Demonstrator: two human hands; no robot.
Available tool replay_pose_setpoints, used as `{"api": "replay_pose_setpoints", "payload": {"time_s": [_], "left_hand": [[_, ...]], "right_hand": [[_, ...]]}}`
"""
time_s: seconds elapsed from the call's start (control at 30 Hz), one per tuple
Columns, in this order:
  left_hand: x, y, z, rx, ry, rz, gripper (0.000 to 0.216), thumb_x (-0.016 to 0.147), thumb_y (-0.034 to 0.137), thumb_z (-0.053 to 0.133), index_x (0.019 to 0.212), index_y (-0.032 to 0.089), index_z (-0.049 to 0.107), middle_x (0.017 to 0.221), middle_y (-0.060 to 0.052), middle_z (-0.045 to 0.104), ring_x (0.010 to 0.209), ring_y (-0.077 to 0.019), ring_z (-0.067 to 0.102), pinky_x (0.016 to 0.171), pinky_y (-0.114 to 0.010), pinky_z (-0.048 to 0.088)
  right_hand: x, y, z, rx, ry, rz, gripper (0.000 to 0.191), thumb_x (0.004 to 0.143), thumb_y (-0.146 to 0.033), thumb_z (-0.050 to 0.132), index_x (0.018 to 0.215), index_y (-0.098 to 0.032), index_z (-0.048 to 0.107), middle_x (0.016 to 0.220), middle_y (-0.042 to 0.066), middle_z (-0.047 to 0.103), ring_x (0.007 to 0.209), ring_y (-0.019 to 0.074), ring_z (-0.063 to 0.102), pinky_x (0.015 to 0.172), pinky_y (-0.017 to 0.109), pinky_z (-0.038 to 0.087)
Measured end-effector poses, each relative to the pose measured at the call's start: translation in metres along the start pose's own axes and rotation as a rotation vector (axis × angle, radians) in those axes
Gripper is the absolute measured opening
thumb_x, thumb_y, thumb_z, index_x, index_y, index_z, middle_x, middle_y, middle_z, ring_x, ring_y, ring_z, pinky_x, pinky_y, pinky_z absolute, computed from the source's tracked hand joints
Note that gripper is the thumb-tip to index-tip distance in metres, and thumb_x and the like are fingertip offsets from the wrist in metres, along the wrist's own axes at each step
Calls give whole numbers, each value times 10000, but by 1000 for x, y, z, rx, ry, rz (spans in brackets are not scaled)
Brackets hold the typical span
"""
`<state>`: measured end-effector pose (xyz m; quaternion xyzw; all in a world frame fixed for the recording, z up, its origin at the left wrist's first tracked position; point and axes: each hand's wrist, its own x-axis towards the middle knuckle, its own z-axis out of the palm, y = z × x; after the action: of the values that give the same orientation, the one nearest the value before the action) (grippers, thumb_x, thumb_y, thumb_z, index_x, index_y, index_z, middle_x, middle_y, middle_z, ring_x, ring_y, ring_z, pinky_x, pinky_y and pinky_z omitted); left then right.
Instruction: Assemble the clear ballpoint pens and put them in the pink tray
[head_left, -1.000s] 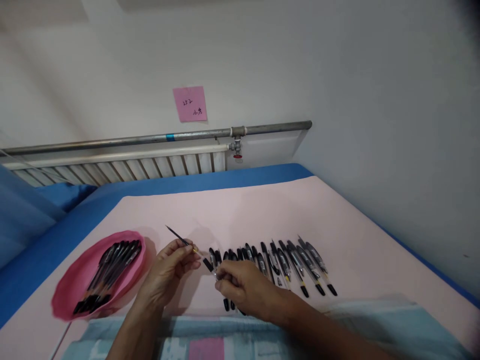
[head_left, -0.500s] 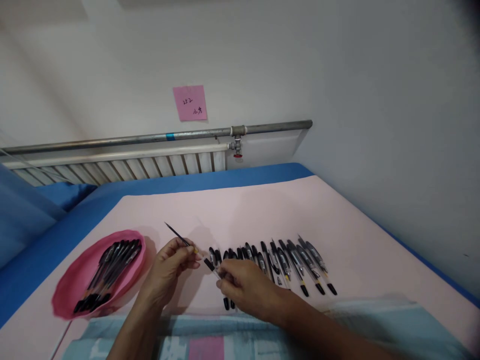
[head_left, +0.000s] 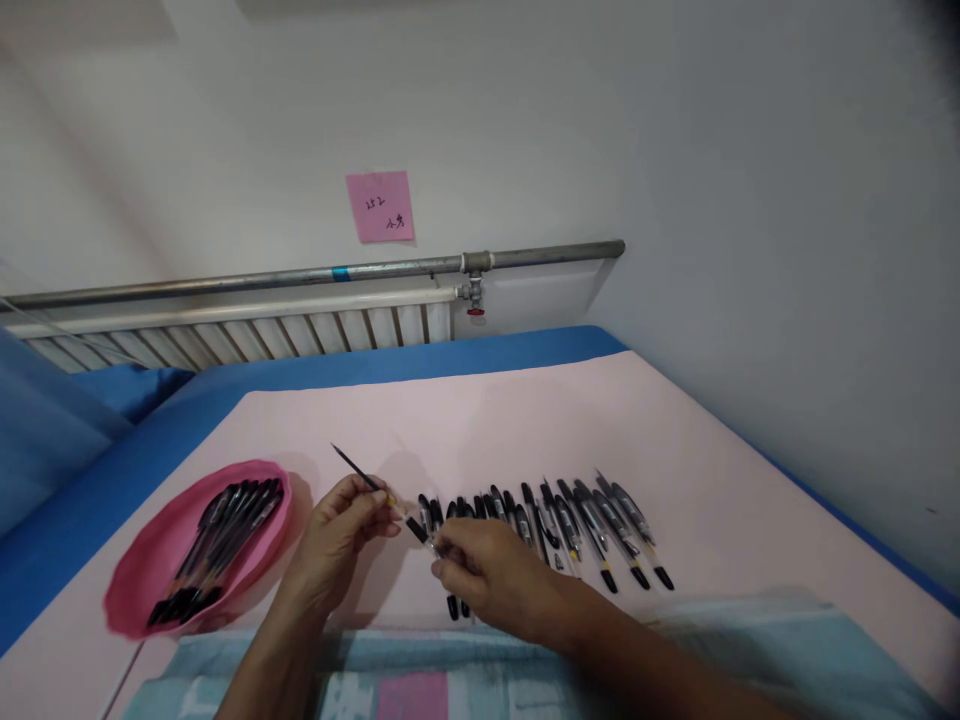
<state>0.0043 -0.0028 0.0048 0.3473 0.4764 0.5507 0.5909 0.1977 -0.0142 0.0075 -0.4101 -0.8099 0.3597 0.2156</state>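
Observation:
My left hand [head_left: 346,520] is closed in a pinch on a thin pen refill [head_left: 351,462], whose dark, pointed end sticks out to the upper left. A yellowish bit shows at its fingertips. My right hand [head_left: 487,570] grips a clear pen barrel [head_left: 429,545] with a black end piece [head_left: 415,528] facing the refill. The refill's lower end meets that black end or sits just inside it; I cannot tell which. Under and beside my right hand lies a row of black and clear pen parts [head_left: 566,520], partly hidden by the hand.
At the left, a pink scalloped basin [head_left: 124,590] holds several black pens [head_left: 225,540]. The pink tabletop [head_left: 360,415] has a blue border [head_left: 420,362]. Behind it are a radiator [head_left: 285,330], a metal pipe [head_left: 262,280] and a pink note [head_left: 380,207].
The barrel's black end has shifted very slightly with my right hand. My left hand and the refill have barely moved.

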Motion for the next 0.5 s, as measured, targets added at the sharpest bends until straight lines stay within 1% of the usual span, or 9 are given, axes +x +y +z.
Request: {"api": "replay_pose_setpoints", "payload": {"time_s": [0.1,0.23,0.37,0.43,0.5], "left_hand": [[0,-2,1,14,6,19,160,654,221,677,758,151,578,688,13,611,615,-118,599,570,-243,490],[0,-4,3,31,21,29,155,663,241,672,753,153,580,670,13,606,619,-117,594,577,-242,483],[-2,-5,5,51,1,34,133,669,245,665,728,152,589,677,8,605,621,-111,577,594,-244,473],[-4,-4,6,112,-44,38,113,681,241,653,722,150,599,716,-6,614,653,-118,574,623,-254,472],[-5,-2,6,183,-129,28,113,704,245,630,764,151,614,795,-31,629,721,-136,579,668,-269,467]], "right_hand": [[0,1,1,-70,10,-28,86,770,-155,466,692,-167,500,620,-31,488,562,80,412,513,194,239],[0,4,3,-148,64,-55,64,766,-161,475,715,-167,512,688,-11,524,622,94,443,549,200,258],[0,4,4,-125,67,-50,60,771,-157,479,730,-169,521,682,-19,528,609,87,444,543,198,259],[0,4,4,-88,68,-38,67,784,-173,477,743,-174,530,671,-24,529,601,85,447,542,196,262],[1,4,4,-52,75,-26,76,796,-201,481,751,-178,538,663,-26,530,602,87,453,542,195,268]]}}
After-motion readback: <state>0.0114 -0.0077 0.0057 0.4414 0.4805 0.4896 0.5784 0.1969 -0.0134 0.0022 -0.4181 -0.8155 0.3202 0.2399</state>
